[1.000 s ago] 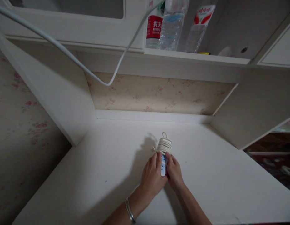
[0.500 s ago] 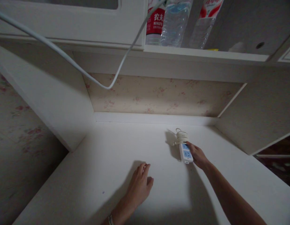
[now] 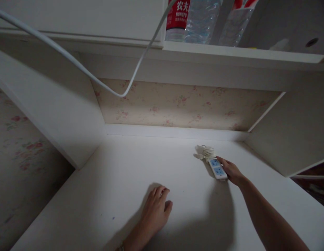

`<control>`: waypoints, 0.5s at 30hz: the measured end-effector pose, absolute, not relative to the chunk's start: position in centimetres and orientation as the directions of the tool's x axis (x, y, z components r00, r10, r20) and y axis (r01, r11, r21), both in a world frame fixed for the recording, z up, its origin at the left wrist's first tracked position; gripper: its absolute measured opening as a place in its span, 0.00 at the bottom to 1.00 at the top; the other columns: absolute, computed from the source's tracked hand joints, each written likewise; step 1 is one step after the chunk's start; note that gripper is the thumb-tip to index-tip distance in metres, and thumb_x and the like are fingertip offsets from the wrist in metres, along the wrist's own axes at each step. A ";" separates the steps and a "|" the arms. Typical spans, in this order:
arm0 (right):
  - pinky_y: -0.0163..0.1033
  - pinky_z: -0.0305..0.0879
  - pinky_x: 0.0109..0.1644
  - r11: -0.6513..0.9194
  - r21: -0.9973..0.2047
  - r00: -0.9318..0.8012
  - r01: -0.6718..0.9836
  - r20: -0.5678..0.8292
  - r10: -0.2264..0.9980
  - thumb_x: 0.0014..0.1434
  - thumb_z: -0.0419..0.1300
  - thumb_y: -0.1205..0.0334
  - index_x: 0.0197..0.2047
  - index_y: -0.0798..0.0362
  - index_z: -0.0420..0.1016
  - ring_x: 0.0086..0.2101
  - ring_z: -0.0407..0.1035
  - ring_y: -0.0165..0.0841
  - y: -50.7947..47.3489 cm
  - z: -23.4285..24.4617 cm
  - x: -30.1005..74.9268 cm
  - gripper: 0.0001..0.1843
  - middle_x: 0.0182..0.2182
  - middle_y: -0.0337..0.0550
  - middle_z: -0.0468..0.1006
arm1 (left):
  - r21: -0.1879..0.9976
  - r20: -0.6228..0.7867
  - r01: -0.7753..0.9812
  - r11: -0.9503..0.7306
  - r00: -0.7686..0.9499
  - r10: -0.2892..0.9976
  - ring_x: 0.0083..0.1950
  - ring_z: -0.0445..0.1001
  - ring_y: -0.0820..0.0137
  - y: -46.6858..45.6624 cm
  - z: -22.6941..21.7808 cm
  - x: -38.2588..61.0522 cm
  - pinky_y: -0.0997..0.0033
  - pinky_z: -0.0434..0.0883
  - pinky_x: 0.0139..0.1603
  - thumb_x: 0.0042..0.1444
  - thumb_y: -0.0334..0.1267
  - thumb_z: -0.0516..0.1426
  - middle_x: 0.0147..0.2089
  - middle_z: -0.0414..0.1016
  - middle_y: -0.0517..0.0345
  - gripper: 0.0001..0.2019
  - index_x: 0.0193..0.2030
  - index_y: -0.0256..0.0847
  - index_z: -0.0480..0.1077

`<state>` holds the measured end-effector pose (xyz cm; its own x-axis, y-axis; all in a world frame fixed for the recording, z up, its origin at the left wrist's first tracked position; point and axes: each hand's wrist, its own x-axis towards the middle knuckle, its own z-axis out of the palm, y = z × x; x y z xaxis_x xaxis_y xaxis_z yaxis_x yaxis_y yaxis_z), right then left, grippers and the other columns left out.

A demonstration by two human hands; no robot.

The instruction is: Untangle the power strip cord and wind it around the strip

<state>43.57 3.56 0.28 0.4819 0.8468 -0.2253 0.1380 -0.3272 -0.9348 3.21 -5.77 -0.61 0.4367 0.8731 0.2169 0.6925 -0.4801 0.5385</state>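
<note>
A white power strip [image 3: 217,168] with blue socket faces is at the right of the white desktop, its pale cord [image 3: 209,152] coiled around the far end. The strip looks tilted slightly and lies at or just above the surface. My right hand [image 3: 230,171] grips it by its right side; the fingers beneath are hidden. A plug [image 3: 200,156] sticks out left of the coil. My left hand [image 3: 157,205] rests on the desktop near the middle, palm down, with fingers loosely bent, thumb apart and nothing held.
A white cable [image 3: 120,94] hangs across the upper left, close to the camera. Overhead, a shelf [image 3: 230,51] holds plastic bottles [image 3: 202,22]. Side panels [image 3: 80,115] flank the desktop [image 3: 130,164], and flowered wallpaper [image 3: 162,104] covers the back.
My right hand has shifted right with the power strip, which has turned and come lower toward the desktop. My left hand has hardly moved. The view has shifted slightly.
</note>
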 end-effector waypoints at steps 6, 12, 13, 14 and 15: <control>0.37 0.70 0.35 -0.312 -0.915 0.473 0.256 -0.163 0.866 0.53 0.61 0.43 0.47 0.55 0.78 0.37 0.76 0.40 3.4 1.3 43.1 0.26 0.40 0.49 0.81 | 0.543 0.227 0.676 -0.499 0.453 0.862 0.53 0.66 0.61 -6.0 -0.1 3.1 0.56 0.65 0.57 0.58 0.34 0.53 0.51 0.70 0.53 0.14 0.52 0.44 0.68; 0.36 0.70 0.33 -0.333 -0.891 0.475 0.308 -0.159 0.865 0.47 0.65 0.41 0.65 0.55 0.58 0.37 0.75 0.39 3.0 1.7 41.9 0.47 0.52 0.55 0.74 | 0.537 0.252 0.667 -0.517 0.458 0.853 0.52 0.67 0.63 -6.1 0.2 3.0 0.57 0.65 0.57 0.58 0.33 0.53 0.49 0.71 0.55 0.12 0.49 0.44 0.69; 0.36 0.70 0.32 -0.337 -0.884 0.483 0.324 -0.152 0.863 0.45 0.66 0.42 0.66 0.54 0.56 0.37 0.75 0.38 3.1 1.7 41.6 0.50 0.55 0.56 0.71 | 0.535 0.254 0.668 -0.518 0.457 0.852 0.52 0.67 0.63 -6.1 0.2 3.0 0.57 0.65 0.56 0.58 0.32 0.53 0.49 0.71 0.55 0.12 0.49 0.44 0.69; 0.35 0.70 0.32 -0.342 -0.876 0.489 0.340 -0.146 0.860 0.44 0.67 0.42 0.66 0.53 0.55 0.36 0.75 0.38 3.1 1.7 41.4 0.51 0.57 0.56 0.69 | 0.534 0.255 0.667 -0.519 0.458 0.852 0.52 0.67 0.63 -6.0 0.1 3.0 0.57 0.65 0.56 0.58 0.32 0.54 0.48 0.71 0.55 0.12 0.49 0.44 0.69; 0.35 0.69 0.31 -0.348 -0.862 0.494 0.368 -0.135 0.859 0.43 0.68 0.43 0.66 0.52 0.55 0.36 0.75 0.37 3.3 1.6 41.3 0.52 0.58 0.56 0.67 | 0.534 0.257 0.667 -0.520 0.458 0.851 0.52 0.67 0.63 -6.0 0.1 3.0 0.57 0.65 0.56 0.58 0.32 0.54 0.48 0.71 0.55 0.12 0.48 0.44 0.69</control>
